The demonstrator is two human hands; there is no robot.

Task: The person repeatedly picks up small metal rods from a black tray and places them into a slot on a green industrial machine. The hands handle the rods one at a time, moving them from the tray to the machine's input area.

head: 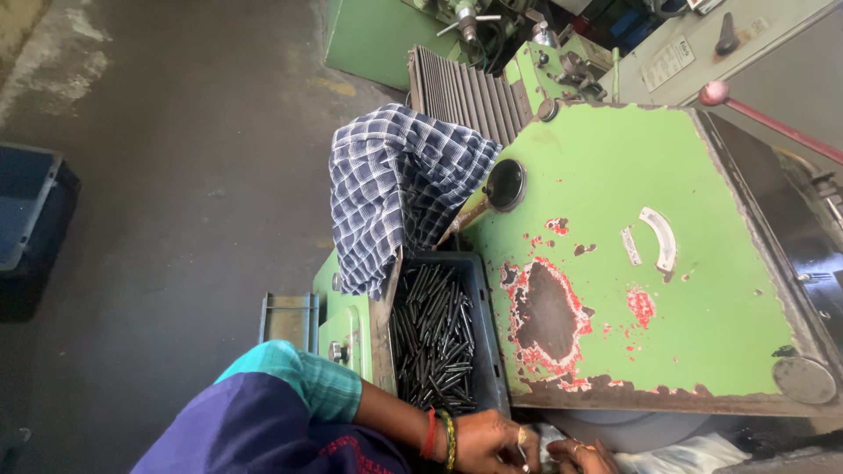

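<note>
My left hand (pixel 488 441), with red and gold bangles on the wrist and a teal sleeve above, sits at the bottom edge just below a dark bin (pixel 493 351) full of thin black metal rods (pixel 433 338). Its fingers pinch a small pale metal piece (pixel 526 456). My right hand (pixel 580 456) is close beside it, fingers curled and mostly cut off by the frame edge. What it holds is hidden. Both hands lie under the front lip of a worn green machine cover (pixel 667 175).
A blue checked cloth (pixel 395 184) hangs over the machine beside the bin. A red-knobbed lever (pixel 716 92) sticks out at the top right. A blue crate (pixel 26 219) stands on the concrete floor at left. White cloth or plastic (pixel 680 456) lies at the bottom right.
</note>
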